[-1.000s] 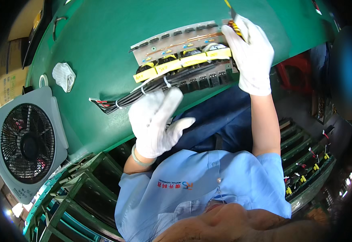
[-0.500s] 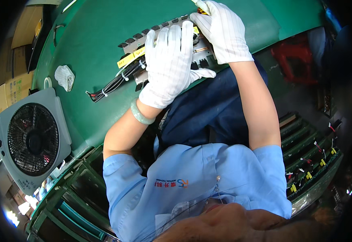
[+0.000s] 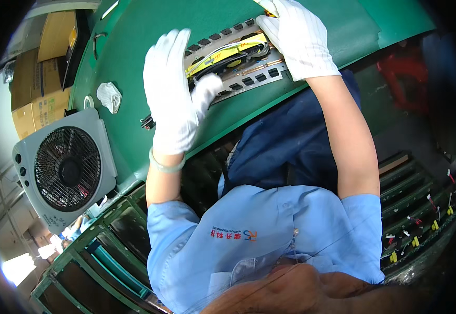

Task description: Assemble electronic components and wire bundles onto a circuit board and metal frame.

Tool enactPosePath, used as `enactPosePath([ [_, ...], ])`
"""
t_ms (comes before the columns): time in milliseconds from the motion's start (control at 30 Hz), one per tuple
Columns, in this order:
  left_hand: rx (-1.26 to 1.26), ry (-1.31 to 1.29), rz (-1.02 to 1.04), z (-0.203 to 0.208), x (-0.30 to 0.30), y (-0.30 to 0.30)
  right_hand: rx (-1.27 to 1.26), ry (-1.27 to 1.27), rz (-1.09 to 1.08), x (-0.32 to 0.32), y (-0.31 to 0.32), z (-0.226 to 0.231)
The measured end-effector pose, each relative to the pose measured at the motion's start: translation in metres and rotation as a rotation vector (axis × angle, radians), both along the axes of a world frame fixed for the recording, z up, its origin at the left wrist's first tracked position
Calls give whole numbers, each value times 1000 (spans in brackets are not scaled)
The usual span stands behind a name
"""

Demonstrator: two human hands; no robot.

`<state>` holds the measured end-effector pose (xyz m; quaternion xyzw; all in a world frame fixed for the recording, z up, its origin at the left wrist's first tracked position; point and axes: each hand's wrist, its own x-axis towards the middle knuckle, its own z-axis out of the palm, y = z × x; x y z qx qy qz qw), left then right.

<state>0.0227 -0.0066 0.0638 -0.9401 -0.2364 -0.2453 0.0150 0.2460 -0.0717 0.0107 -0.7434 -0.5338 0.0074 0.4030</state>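
Note:
A long grey metal tray (image 3: 233, 92) with rows of black clips along both sides lies on the green tabletop. Inside it run black wires, copper-coloured rods and a band of yellow tape (image 3: 220, 56). My left hand (image 3: 171, 94), in a white striped glove, is over the tray's left end with fingers straight and thumb apart. A black wire bundle's end (image 3: 147, 122) shows beside the wrist; the rest is hidden under the hand. At the tray's far right end, my gloved right hand (image 3: 302, 43) has its fingers bent together around a partly hidden yellow-and-red piece (image 3: 271, 9) at the picture's top edge.
A grey box fan (image 3: 68, 167) stands at the left, near a crumpled white cloth (image 3: 109, 97) on the table. Cardboard boxes (image 3: 40, 94) are stacked behind. At the lower right, a green slatted rack (image 3: 411, 199) carries several small wired yellow connectors.
My left hand has shifted left and turned upright, uncovering the tray's middle and the yellow tape. The right hand stays at the tray's right end. The whole view has shifted slightly.

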Motion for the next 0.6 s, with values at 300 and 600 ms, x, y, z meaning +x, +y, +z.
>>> enactPosePath([
  [300, 96, 199, 2, -39, -17, -10, -97, 206, 62, -6, -4, 17],
  [600, 108, 144, -38, -44, -18, 13, 11, -178, -47, 10, 3, -17],
])
